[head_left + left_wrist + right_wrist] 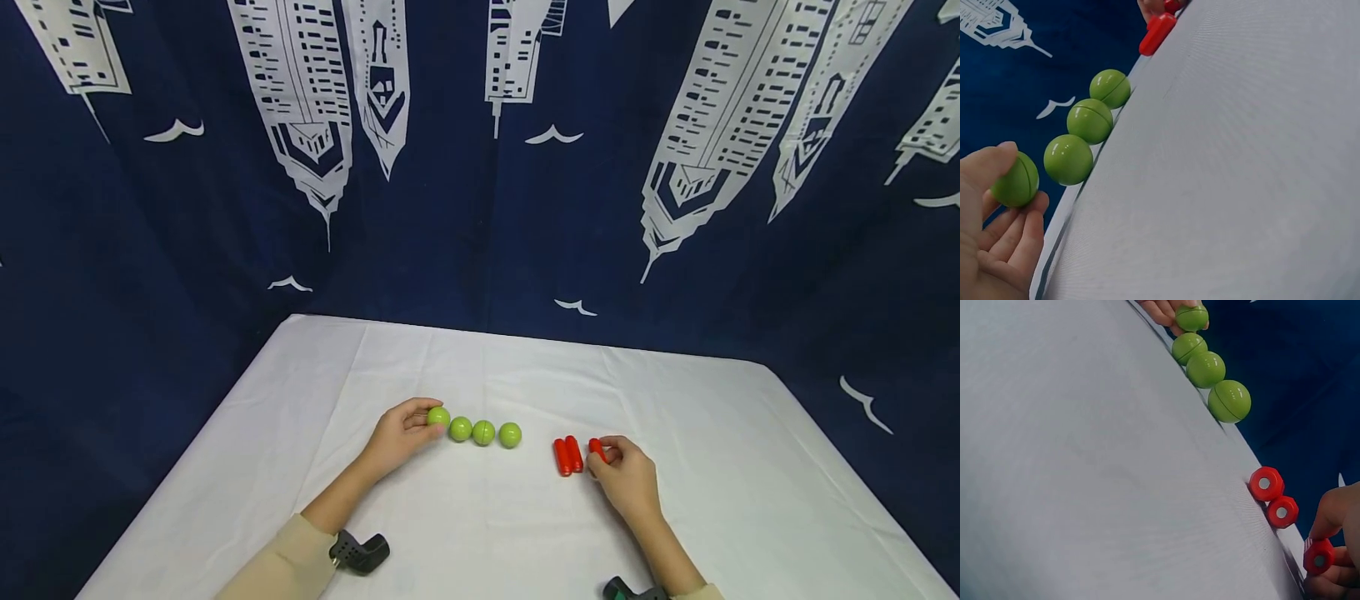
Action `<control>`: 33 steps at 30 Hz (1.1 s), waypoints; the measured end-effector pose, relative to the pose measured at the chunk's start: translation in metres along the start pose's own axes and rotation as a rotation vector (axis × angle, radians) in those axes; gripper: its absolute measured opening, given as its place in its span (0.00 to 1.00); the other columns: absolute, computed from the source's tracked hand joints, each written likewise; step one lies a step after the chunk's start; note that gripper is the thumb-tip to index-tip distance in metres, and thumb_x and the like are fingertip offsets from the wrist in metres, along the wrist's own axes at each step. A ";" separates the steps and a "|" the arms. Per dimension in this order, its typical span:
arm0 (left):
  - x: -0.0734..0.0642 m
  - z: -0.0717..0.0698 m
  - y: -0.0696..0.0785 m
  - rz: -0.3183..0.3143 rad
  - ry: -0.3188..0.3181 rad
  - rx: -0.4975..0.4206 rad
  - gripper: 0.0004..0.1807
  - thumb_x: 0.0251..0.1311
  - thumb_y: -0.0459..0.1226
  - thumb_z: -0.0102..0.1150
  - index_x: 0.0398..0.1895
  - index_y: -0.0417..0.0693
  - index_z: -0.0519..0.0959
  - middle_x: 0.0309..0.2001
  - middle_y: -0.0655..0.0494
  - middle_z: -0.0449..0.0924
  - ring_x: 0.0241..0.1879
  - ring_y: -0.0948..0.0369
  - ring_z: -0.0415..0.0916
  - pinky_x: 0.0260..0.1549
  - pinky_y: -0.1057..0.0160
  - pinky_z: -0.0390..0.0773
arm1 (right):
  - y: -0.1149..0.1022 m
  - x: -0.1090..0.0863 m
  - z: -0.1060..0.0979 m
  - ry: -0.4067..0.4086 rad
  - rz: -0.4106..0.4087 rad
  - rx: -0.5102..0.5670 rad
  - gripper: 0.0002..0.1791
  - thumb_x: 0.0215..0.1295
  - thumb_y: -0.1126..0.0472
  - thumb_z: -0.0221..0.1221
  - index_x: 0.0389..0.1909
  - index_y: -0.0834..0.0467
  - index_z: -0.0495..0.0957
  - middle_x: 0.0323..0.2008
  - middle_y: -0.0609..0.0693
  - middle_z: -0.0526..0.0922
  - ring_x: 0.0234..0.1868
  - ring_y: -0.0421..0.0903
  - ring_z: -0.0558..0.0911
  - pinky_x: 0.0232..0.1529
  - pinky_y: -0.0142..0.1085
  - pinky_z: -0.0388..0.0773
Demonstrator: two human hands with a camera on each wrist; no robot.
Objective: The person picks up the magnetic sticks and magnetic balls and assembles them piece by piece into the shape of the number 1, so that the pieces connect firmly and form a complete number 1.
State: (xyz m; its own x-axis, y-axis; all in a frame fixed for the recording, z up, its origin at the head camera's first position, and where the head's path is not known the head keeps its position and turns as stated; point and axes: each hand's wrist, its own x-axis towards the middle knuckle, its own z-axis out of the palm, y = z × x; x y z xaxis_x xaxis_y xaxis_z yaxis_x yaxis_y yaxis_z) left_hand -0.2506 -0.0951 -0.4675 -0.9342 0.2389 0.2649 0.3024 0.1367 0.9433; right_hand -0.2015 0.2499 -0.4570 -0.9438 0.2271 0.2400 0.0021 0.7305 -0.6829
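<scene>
My left hand pinches a glossy green ball between thumb and fingers, at the left end of a row of green balls. In the left wrist view a seam line runs round the held ball. Three more balls, the nearest being this green ball, rest on the table to its right. My right hand pinches a short red stick. Left of it, two like red sticks lie side by side. Their ends, in the right wrist view, show a pale round spot.
A white cloth covers the table. Behind it hangs a dark blue curtain with white buildings and birds printed on it. Black wrist devices are strapped to both forearms.
</scene>
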 end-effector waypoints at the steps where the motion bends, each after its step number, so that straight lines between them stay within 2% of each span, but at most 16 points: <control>1: 0.001 0.000 0.001 -0.015 -0.006 -0.034 0.22 0.58 0.29 0.66 0.55 0.30 0.75 0.49 0.39 0.79 0.49 0.48 0.80 0.43 0.67 0.80 | 0.000 0.000 0.000 0.006 0.001 0.019 0.13 0.57 0.66 0.59 0.43 0.69 0.79 0.25 0.51 0.75 0.20 0.43 0.73 0.21 0.30 0.70; 5: 0.002 0.000 0.004 -0.072 -0.031 -0.141 0.23 0.60 0.30 0.65 0.57 0.28 0.73 0.50 0.39 0.77 0.51 0.49 0.78 0.45 0.66 0.80 | -0.002 0.002 -0.002 0.027 0.008 0.081 0.12 0.59 0.67 0.59 0.43 0.69 0.79 0.26 0.52 0.75 0.22 0.43 0.74 0.21 0.28 0.71; 10: 0.003 0.000 0.002 -0.155 -0.036 -0.280 0.24 0.63 0.32 0.61 0.58 0.26 0.70 0.47 0.46 0.79 0.47 0.60 0.79 0.50 0.63 0.78 | -0.009 0.001 -0.005 0.026 0.030 0.137 0.12 0.61 0.68 0.59 0.45 0.68 0.79 0.27 0.52 0.76 0.25 0.43 0.73 0.22 0.27 0.72; 15: 0.003 -0.002 -0.001 -0.218 -0.039 -0.386 0.23 0.66 0.32 0.57 0.59 0.24 0.67 0.45 0.51 0.80 0.45 0.62 0.80 0.52 0.61 0.77 | -0.017 -0.002 -0.009 0.000 0.050 0.208 0.13 0.63 0.67 0.59 0.47 0.67 0.79 0.29 0.53 0.78 0.25 0.41 0.76 0.24 0.28 0.74; 23: 0.003 -0.002 -0.003 -0.228 -0.073 -0.389 0.22 0.67 0.33 0.56 0.57 0.24 0.67 0.42 0.53 0.81 0.46 0.56 0.81 0.48 0.63 0.79 | -0.031 -0.005 -0.016 -0.064 0.101 0.307 0.14 0.65 0.65 0.58 0.51 0.65 0.78 0.34 0.52 0.80 0.29 0.41 0.77 0.28 0.27 0.73; 29: 0.004 -0.001 -0.002 -0.224 -0.065 -0.385 0.21 0.66 0.32 0.57 0.56 0.24 0.68 0.42 0.54 0.81 0.43 0.62 0.81 0.48 0.64 0.79 | -0.042 -0.009 -0.016 -0.154 0.136 0.421 0.17 0.66 0.65 0.59 0.54 0.64 0.76 0.38 0.53 0.80 0.34 0.44 0.80 0.35 0.31 0.79; 33: 0.004 -0.003 -0.001 -0.222 -0.082 -0.384 0.22 0.66 0.31 0.57 0.57 0.23 0.68 0.42 0.54 0.82 0.42 0.63 0.81 0.49 0.64 0.78 | -0.051 -0.013 -0.014 -0.213 0.145 0.500 0.17 0.65 0.67 0.61 0.54 0.66 0.75 0.38 0.55 0.79 0.34 0.47 0.82 0.36 0.36 0.82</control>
State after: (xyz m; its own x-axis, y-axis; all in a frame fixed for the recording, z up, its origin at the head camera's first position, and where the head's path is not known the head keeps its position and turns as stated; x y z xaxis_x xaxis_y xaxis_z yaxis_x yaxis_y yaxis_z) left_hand -0.2555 -0.0969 -0.4665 -0.9458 0.3215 0.0454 -0.0105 -0.1699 0.9854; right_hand -0.1847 0.2185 -0.4161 -0.9915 0.1296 0.0102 0.0289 0.2958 -0.9548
